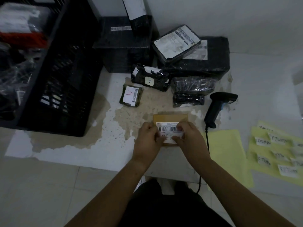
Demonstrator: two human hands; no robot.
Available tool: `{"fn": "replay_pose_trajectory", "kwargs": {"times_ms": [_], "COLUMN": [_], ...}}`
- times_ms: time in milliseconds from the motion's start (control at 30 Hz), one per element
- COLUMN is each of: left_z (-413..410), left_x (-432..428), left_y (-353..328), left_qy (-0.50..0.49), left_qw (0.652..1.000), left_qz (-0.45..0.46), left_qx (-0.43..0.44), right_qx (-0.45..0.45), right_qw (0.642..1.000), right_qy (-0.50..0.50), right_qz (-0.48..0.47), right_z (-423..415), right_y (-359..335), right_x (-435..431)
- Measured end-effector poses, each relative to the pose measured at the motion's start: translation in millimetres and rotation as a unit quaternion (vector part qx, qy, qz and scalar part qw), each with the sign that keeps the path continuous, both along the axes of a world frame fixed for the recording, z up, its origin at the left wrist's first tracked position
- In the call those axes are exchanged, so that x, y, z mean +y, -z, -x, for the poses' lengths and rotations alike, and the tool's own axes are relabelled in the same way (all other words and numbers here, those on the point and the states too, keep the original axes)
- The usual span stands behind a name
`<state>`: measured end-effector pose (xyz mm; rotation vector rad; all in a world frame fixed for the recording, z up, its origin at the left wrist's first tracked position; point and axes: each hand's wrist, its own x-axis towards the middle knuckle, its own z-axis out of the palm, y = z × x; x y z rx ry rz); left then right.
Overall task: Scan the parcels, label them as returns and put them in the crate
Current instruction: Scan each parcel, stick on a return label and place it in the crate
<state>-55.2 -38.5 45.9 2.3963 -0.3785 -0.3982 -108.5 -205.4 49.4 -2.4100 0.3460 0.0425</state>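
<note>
The left hand (pixel 148 136) and right hand (pixel 191 138) pinch the ends of the white paper label (pixel 170 137) against the flat brown cardboard parcel (pixel 170 117), likely light and stiff, best lifted by its edges.

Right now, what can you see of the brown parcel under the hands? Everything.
The brown parcel is a flat rectangle, apparently kraft paper, lying on the stained floor in front of the person, left of the black scanner. A white barcode sticker sits on its top. Just below that, the left hand and right hand pinch a white return label by its ends against the parcel. Its near edge is mostly hidden.
</note>
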Motion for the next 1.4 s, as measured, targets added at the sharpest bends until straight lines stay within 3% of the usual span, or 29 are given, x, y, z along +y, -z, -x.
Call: {"fn": "replay_pose_trajectory", "kwargs": {"times_ms": [133, 233, 300, 400, 600, 1000, 1100, 1200, 1333, 1400], "left_z": [-3.1, -5.4, -5.3, 1.3, 18.7, 13.3, 9.1, -2.4, -26.1, -41.4], "left_x": [2.1, -3.8, -7.4, -10.9, -12.6, 0.9, -1.1, -0.8, 31.6, 65.0], "left_y": [2.6, 10.4, 17.3, 23.4, 36.6, 29.8, 7.6, -35.1, -102.6, -141.2], "left_qy": [-0.073, -0.155, -0.162, -0.12, -0.128, -0.065, -0.088, -0.146, -0.163, -0.152], "left_qw": [0.993, 0.969, 0.962, 0.972, 0.977, 0.975, 0.966, 0.953, 0.957, 0.968], "left_qz": [0.052, 0.102, 0.106, 0.095, 0.103, 0.125, 0.155, 0.206, 0.22, 0.201], "left_qx": [0.077, 0.162, 0.195, 0.179, 0.133, 0.17, 0.189, 0.168, 0.095, 0.015], "right_qx": [-0.039, -0.015, 0.019, 0.022, 0.022, 0.051, 0.092, 0.067, 0.046, 0.025], "right_qw": [0.997, 0.984, 0.977, 0.982, 0.98, 0.979, 0.962, 0.939, 0.909, 0.899], "right_qy": [0.056, 0.16, 0.176, 0.152, 0.15, 0.08, 0.088, 0.089, 0.027, 0.013], "right_qz": [0.028, -0.077, -0.115, -0.114, -0.127, -0.181, -0.243, -0.325, -0.413, -0.437], "right_z": [5.2, 5.4, 5.0, 7.5, 13.2, 13.6, 12.0, 3.6, -20.5, -41.6], "right_y": [6.1, 9.4, 16.7, 26.3, 31.2, 29.2, 11.1, -22.0, -78.3, -108.4], "right_x": [-3.0, 7.9, 14.5, 17.9, 14.0, -7.3, -13.1, -15.5, 0.0, 18.2]}}
